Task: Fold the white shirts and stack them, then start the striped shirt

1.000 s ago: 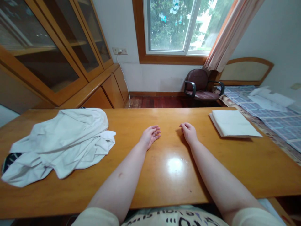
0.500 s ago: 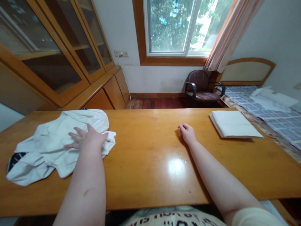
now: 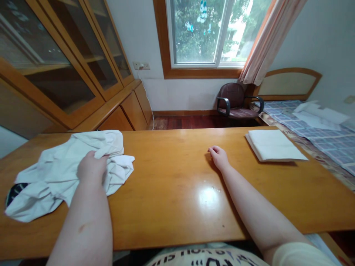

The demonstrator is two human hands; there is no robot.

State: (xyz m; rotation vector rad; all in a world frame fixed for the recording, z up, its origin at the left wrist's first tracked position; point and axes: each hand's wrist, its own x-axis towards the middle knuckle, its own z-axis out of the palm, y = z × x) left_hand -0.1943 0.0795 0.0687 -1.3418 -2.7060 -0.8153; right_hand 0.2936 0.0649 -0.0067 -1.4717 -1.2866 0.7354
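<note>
A crumpled white garment lies on the left part of the wooden table. My left hand is closed into the cloth near its right side, bunching the fabric under the fingers. My right hand rests on the bare tabletop near the middle, fingers loosely curled, holding nothing. A folded white cloth lies flat at the table's far right, apart from both hands.
A dark patterned item peeks from under the garment at the left edge. Behind the table stand a wooden glass-door cabinet, a maroon armchair under the window, and a bed with white sheets at the right.
My left hand moved from the table's middle to the white garment, lay flat on it, and has now closed on the fabric. My right hand has stayed in place.
</note>
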